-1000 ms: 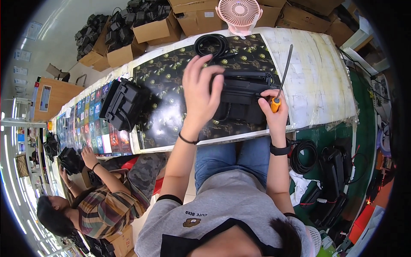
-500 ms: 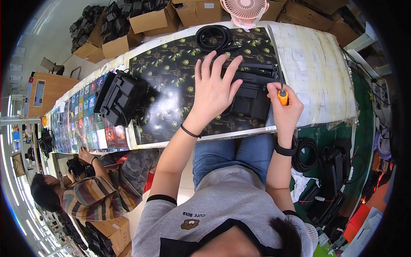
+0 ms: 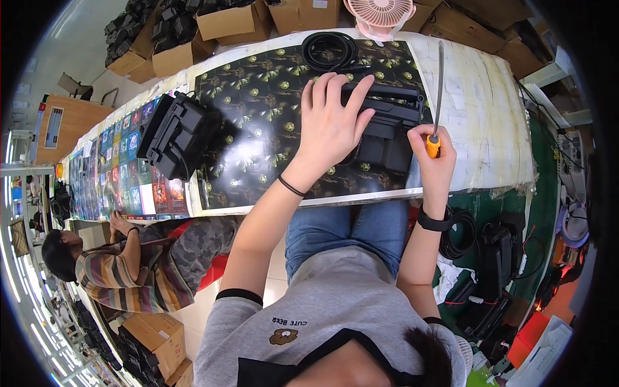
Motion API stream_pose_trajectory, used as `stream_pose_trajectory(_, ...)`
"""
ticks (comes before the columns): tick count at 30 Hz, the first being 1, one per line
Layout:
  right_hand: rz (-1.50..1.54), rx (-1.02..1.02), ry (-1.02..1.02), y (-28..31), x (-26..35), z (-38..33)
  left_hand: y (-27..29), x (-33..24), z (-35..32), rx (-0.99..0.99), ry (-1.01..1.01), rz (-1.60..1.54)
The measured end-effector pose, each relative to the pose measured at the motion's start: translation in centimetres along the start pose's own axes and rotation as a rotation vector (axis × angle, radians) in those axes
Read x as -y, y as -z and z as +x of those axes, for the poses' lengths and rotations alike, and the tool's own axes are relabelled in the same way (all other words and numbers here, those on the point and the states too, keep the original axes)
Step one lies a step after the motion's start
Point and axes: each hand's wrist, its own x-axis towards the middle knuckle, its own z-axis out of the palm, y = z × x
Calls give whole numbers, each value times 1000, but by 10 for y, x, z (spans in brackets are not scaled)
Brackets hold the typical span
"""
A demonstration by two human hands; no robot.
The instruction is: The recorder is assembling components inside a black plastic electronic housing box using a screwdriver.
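Observation:
In front of me on the table lies a black plastic device (image 3: pixel 390 132) with a long bar along its far side. My left hand (image 3: pixel 330 126) rests over the device's left end, fingers apart and slightly bent, thumb spread towards its middle. Closed around the orange handle of a screwdriver (image 3: pixel 433 147) is my right hand (image 3: pixel 436 164), just beyond the device's right edge. The screwdriver's long thin shaft points away from me, past the device, its tip apart from it. My left palm and fingers hide the device's left end.
A coiled black cable (image 3: pixel 329 51) lies beyond the device, near a pink fan (image 3: pixel 380 16). Another black device (image 3: pixel 177 138) stands on the left. Cardboard boxes (image 3: pixel 225 26) line the far side. A co-worker (image 3: pixel 129 271) sits at the left; black parts (image 3: pixel 493 264) lie on the right.
My left fingers have bent more over the device. The screwdriver has shifted, its shaft now swung up and right, away from the device. The co-worker has changed posture at the left.

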Motion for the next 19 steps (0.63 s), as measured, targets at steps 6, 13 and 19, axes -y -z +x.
stream_pose_trajectory(6,197,13,-112,-10,-14,-2,5,-2,3,28,2,7)
stream_pose_trajectory(13,196,-14,-59,-22,-23,11,-9,8,14,75,4,-22)
stream_pose_trajectory(19,227,114,-78,-17,-32,32,-10,7,11,165,-32,57)
